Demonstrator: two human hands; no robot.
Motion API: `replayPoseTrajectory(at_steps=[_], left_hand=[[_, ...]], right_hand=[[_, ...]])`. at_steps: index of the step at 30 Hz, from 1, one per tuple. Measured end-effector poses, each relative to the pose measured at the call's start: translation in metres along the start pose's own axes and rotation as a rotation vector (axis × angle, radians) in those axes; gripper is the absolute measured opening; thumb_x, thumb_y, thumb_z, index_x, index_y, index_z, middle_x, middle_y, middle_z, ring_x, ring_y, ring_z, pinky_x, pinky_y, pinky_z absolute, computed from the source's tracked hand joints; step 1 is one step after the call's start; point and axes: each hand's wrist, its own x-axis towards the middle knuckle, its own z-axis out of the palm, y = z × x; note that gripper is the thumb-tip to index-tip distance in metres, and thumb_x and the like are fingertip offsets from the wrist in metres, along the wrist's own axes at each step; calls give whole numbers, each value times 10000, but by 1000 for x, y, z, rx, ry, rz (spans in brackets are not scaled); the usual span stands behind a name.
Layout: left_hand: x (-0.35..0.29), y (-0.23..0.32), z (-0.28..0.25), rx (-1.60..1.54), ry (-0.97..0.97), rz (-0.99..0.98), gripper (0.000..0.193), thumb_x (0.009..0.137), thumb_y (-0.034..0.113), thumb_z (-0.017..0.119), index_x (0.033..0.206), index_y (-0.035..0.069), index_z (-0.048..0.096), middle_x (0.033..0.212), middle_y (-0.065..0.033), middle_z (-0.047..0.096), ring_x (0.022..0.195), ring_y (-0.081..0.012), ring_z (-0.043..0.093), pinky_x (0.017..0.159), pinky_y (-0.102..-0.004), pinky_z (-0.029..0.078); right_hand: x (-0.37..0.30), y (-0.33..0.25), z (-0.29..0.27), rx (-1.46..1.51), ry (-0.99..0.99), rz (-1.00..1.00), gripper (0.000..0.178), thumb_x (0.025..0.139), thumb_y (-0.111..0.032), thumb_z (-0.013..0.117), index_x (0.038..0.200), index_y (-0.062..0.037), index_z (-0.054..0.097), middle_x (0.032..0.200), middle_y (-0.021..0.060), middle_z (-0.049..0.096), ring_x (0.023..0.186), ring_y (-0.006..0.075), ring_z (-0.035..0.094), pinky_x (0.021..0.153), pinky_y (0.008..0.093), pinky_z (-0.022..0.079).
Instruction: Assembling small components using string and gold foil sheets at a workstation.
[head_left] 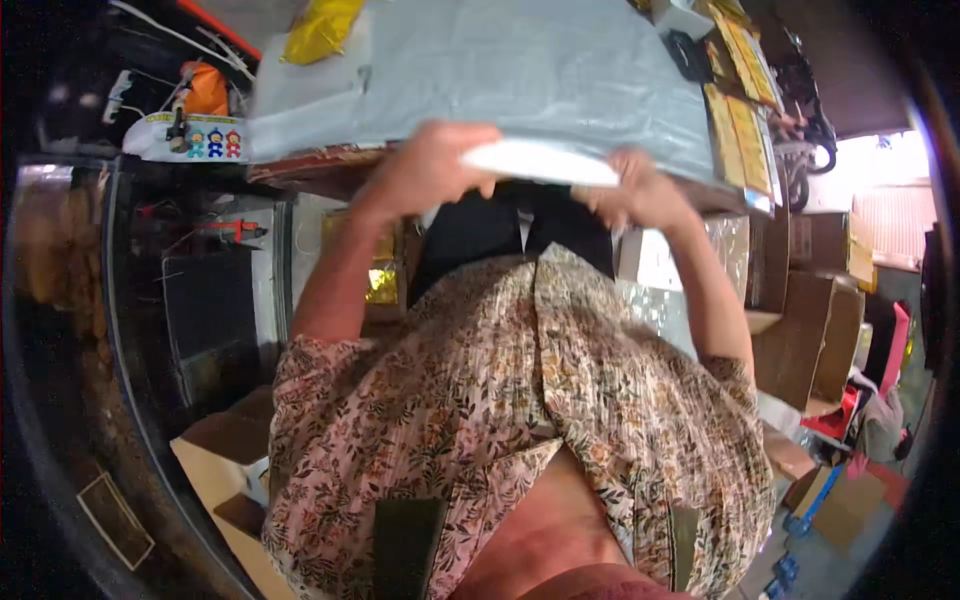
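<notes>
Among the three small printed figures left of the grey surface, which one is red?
The rightmost figure, nearest the left hand; the other two are teal and blue.

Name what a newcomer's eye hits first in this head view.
Probably the bright white object, blurred and held between the left hand and the right hand at the near edge of the grey-covered table. Next, the floral shirt filling the lower middle, then the shiny yellow wrapping at the table's far left.
</notes>
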Motion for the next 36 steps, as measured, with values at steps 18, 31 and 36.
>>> replayPoseTrajectory(at_steps=[18, 31, 36], left_hand=[[-11, -11, 22, -6, -234, -135, 135, 908, 200, 694, 916, 65, 687, 665, 6, 679, 488, -85, 537, 451, -282, 421], [-27, -135, 0, 499, 11, 10, 225, 937, 146, 622, 1120, 49, 709, 1025, -159, 721, 895, -253, 710, 868, -396, 560], [-25, -156, 84, 304, 122, -17, 219, 954, 140, 606, 1106, 28, 718, 1101, -161, 712, 959, -303, 706, 864, -409, 561]], right_hand=[[-17, 22, -4, -482, 0, -116, 341, 755, -138, 798, 1072, -49, 711, 861, 151, 712, 761, 231, 675, 702, 350, 534], [58, 136, 40, -850, 201, -246, 347, 754, -114, 762, 1096, -71, 721, 1100, 212, 684, 927, 403, 667, 797, 457, 544], [29, 205, 26, -965, 304, -88, 285, 844, -44, 616, 1112, -79, 707, 1116, 175, 683, 966, 398, 651, 798, 491, 526]])
